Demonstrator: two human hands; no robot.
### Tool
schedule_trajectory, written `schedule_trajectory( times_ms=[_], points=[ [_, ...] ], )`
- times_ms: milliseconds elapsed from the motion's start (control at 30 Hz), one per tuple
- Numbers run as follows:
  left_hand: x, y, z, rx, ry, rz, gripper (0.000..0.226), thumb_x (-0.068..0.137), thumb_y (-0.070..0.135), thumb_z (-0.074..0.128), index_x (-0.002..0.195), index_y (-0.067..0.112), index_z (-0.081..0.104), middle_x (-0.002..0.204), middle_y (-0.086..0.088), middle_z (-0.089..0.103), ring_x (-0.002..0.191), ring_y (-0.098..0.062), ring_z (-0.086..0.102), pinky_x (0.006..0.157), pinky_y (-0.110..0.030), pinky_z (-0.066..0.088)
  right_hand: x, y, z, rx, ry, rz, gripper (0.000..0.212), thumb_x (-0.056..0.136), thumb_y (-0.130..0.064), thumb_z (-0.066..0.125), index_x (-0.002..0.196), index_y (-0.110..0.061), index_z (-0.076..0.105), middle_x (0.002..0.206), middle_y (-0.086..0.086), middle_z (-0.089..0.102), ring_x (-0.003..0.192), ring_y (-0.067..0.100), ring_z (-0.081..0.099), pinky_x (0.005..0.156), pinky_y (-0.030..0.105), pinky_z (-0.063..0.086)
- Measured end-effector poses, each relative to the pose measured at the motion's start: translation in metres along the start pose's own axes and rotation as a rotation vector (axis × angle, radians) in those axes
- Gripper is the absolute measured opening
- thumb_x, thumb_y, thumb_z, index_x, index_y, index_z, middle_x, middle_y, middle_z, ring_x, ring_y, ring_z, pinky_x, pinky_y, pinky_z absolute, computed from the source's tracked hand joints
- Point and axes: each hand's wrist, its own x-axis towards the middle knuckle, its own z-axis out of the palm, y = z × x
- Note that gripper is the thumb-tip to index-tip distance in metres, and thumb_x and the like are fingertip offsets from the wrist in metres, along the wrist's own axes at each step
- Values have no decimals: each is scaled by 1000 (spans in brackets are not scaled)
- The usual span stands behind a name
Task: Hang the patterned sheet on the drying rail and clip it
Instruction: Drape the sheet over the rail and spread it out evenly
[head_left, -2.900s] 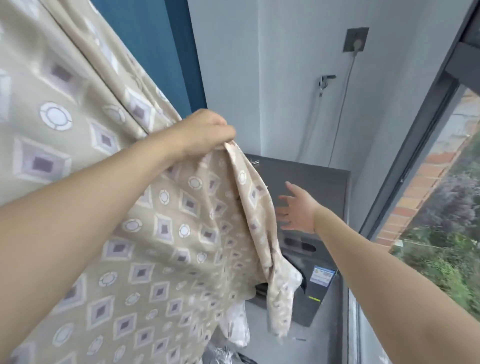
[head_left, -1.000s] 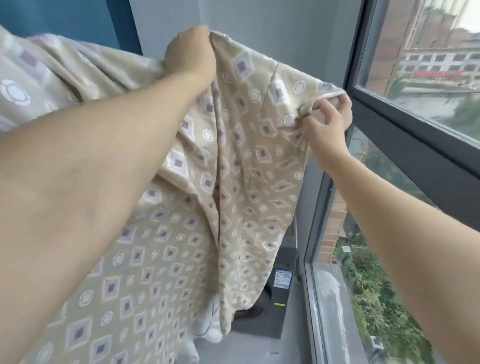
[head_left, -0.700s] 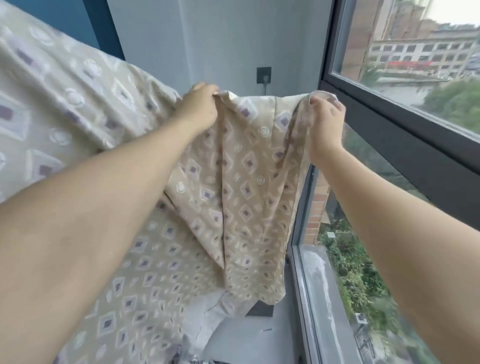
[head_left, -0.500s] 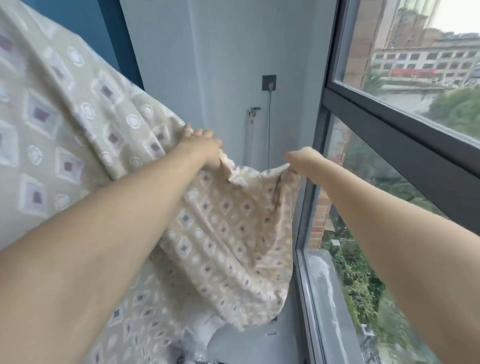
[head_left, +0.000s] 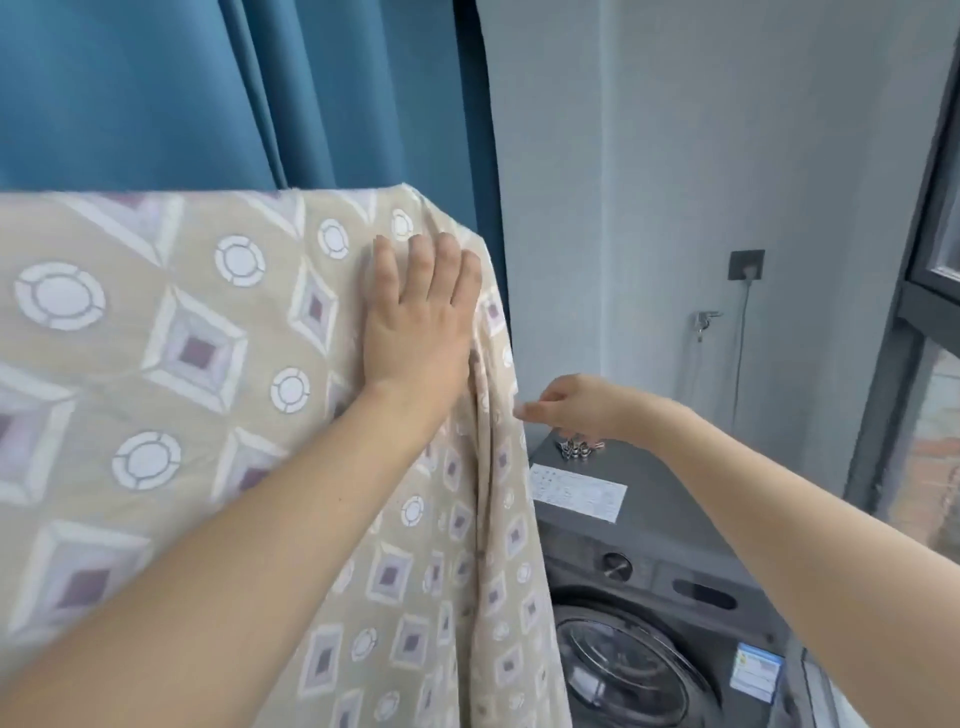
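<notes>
Patterned sheet (head_left: 197, 364): draped over the rail, itself hidden. Left hand (head_left: 415, 322): flat, fingers straight, pressing the fold. Right hand (head_left: 571, 405): loosely curled, grasping nothing, above metal clips (head_left: 574, 449) on the washing machine (head_left: 649, 561). Advice: keep fold pinned; clip near the edge.

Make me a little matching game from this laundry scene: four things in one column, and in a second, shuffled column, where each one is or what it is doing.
Things:
1. left hand
2. right hand
3. metal clips
4. white label

States:
A. lying in a small pile on the washing machine
B. pressed flat on the patterned sheet
C. stuck flat on the machine's top
D. fingers at the sheet's hanging edge

Pairs: 1-B, 2-D, 3-A, 4-C
</notes>
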Motion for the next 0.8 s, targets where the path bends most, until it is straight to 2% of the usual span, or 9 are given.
schedule_trajectory(
  times_ms=[133, 200, 267, 367, 433, 500, 600, 700, 800],
  points=[
    [-16, -21, -2, 69, -49, -54, 59, 83, 34, 51, 136, 10, 37, 133, -10, 43, 117, -31, 43, 96, -49, 20, 14, -36, 15, -64, 139, -59, 72, 79, -78, 45, 104, -10, 54, 91, 1, 59, 85, 22, 58, 71, 34, 44],
    [-20, -27, -5, 78, -75, -87, 55, 81, 39, 55, 126, 10, 43, 122, -10, 48, 105, -29, 46, 87, -45, 26, 18, -48, 24, -62, 176, -84, 71, 78, -78, 47, 102, -12, 53, 91, -1, 59, 87, 21, 59, 74, 34, 47],
    [-20, -28, -8, 57, -114, -122, 47, 82, 44, 58, 113, 11, 48, 106, -9, 50, 93, -27, 45, 80, -41, 31, 23, -55, 31, -92, 234, -108, 58, 82, -71, 48, 98, -15, 51, 88, -3, 58, 84, 20, 59, 72, 34, 49],
    [-18, -22, -14, 66, -277, -118, 38, 86, 42, 57, 106, 10, 51, 99, -10, 55, 90, -27, 49, 78, -39, 35, 28, -65, 27, -138, 315, -196, 32, 96, -40, 41, 77, -14, 45, 73, -1, 50, 73, 25, 53, 61, 33, 43],
    [-19, -17, -17, 55, -317, -80, 30, 89, 32, 53, 109, 9, 50, 101, -11, 56, 92, -28, 50, 79, -38, 36, 32, -63, 24, -52, 279, -256, 30, 94, -29, 36, 70, -12, 39, 68, 1, 47, 65, 23, 47, 57, 31, 38],
    [-20, -18, -18, 64, -236, -35, 29, 84, 20, 47, 112, 11, 44, 101, -9, 51, 92, -27, 46, 79, -38, 35, 31, -56, 22, 35, 199, -314, 30, 90, -30, 36, 73, -7, 45, 68, 3, 50, 61, 20, 45, 56, 31, 37],
    [-17, -28, -10, 179, -75, 12, 53, 83, 25, 46, 132, 11, 32, 120, -11, 40, 104, -31, 37, 88, -45, 28, 25, -44, 15, 89, 87, -355, 37, 89, -36, 41, 83, -2, 53, 70, 3, 50, 62, 19, 44, 58, 33, 37],
    [-8, -37, 2, 246, 16, 38, 72, 87, 41, 47, 147, 16, 16, 143, -14, 20, 127, -37, 20, 99, -55, 18, 18, -42, 8, 9, 55, -371, 34, 96, -33, 45, 71, -9, 44, 68, -1, 44, 61, 17, 40, 58, 30, 35],
    [3, -44, 3, 282, 122, 132, 70, 85, 31, 46, 149, 26, 17, 149, -13, 14, 135, -35, 15, 101, -52, 17, 10, -47, 5, -190, 71, -385, 33, 98, -30, 41, 69, -16, 40, 72, -2, 47, 66, 20, 46, 62, 32, 39]
  ],
)
